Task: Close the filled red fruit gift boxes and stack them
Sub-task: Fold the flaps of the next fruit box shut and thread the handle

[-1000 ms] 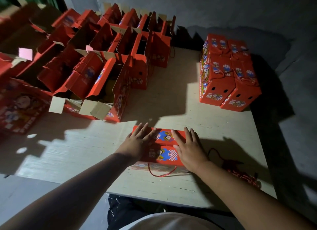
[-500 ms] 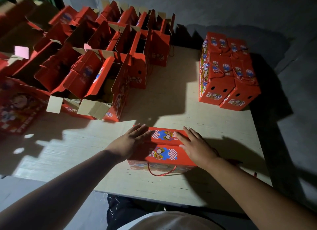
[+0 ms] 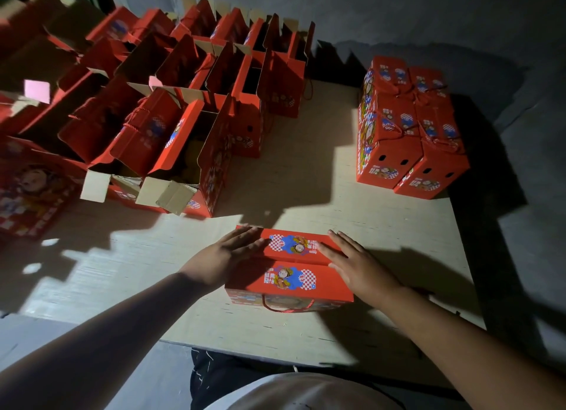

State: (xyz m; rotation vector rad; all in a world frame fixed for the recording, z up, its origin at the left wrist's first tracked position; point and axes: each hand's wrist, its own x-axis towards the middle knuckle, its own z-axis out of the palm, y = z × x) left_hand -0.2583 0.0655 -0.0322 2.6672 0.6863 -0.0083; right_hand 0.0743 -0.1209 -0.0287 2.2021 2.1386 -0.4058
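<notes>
A closed red gift box (image 3: 291, 267) stands on the pale wooden table (image 3: 352, 213) right in front of me, its two top flaps folded flat and a red cord handle hanging at its near side. My left hand (image 3: 223, 258) lies flat with straight fingers on the left end of the box top. My right hand (image 3: 356, 264) lies flat on the right end. At the far right stands a stack of closed red boxes (image 3: 410, 128). Several open red boxes (image 3: 190, 146) with raised flaps fill the left and back of the table.
The nearest open box (image 3: 211, 164) stands just beyond my left hand, its cardboard flaps hanging toward me. A flat red printed box (image 3: 27, 195) lies at the far left. A grey wall runs behind the table, and the table's right edge drops into dark shadow.
Both hands have slid outward along the box top toward its ends, uncovering the printed flaps. The box has stayed in place.
</notes>
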